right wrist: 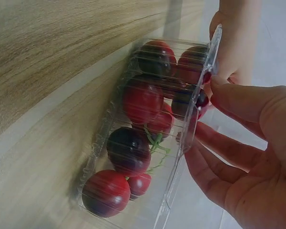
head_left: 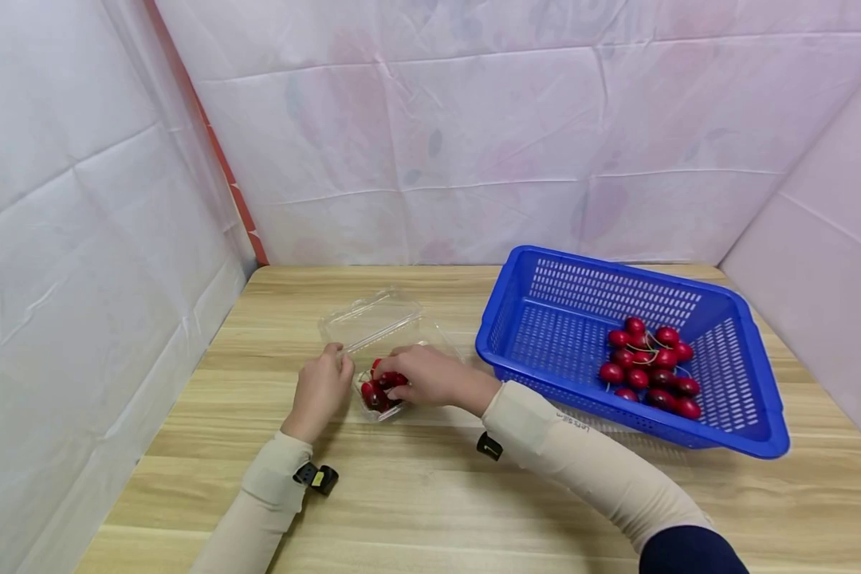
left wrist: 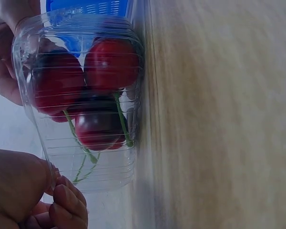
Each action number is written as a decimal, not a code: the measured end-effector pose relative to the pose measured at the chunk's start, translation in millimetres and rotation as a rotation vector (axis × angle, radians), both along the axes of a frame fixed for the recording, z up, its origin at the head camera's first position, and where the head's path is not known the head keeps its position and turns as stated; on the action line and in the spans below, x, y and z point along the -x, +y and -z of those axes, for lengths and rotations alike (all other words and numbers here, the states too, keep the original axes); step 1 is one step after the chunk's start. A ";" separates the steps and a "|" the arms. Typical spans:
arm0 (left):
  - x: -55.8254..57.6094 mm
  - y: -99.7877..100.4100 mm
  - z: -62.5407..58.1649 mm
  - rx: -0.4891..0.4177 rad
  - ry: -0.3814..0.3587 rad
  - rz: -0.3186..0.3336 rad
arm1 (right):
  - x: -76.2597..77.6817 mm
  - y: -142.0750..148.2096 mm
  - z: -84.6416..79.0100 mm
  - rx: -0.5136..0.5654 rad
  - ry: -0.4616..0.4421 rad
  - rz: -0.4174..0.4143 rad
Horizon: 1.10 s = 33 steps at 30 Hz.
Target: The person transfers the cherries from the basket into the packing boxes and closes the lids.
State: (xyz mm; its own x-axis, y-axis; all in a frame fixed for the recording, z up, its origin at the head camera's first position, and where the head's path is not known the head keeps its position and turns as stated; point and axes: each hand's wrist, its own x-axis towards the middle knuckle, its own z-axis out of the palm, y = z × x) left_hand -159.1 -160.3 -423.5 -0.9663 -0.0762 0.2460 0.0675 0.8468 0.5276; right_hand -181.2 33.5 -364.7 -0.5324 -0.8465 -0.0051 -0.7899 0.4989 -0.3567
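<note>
A clear plastic clamshell box [head_left: 382,416] stands on the table with its lid [head_left: 373,320] folded back. Several red and dark cherries [right wrist: 143,99] with green stems lie inside, seen through its ribbed wall. At the box's left side, my left hand [head_left: 321,391] pinches the rim between thumb and fingers, as the left wrist view shows [left wrist: 43,195]. My right hand [head_left: 426,376] reaches over the opening from the right. Its thumb and fingers [right wrist: 243,102] bend around a dark cherry [right wrist: 200,98] at the rim; the hand partly covers the cherries below.
To the right is a blue perforated plastic basket [head_left: 527,381] with several more cherries [head_left: 638,359] in its right half. The wooden table [head_left: 416,510] meets white sheet walls [head_left: 473,159] at the back and sides.
</note>
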 end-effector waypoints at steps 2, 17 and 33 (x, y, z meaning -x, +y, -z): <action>0.5 -0.2 0.1 0.001 0.002 -0.001 | 0.2 -0.8 1.0 0.007 0.017 -0.001; 2.0 0.9 -2.8 -0.011 0.008 -0.006 | -4.1 -14.1 0.9 0.003 0.049 0.096; -0.5 -0.1 -1.3 0.014 0.006 0.004 | -10.0 -14.3 3.1 0.033 0.067 0.123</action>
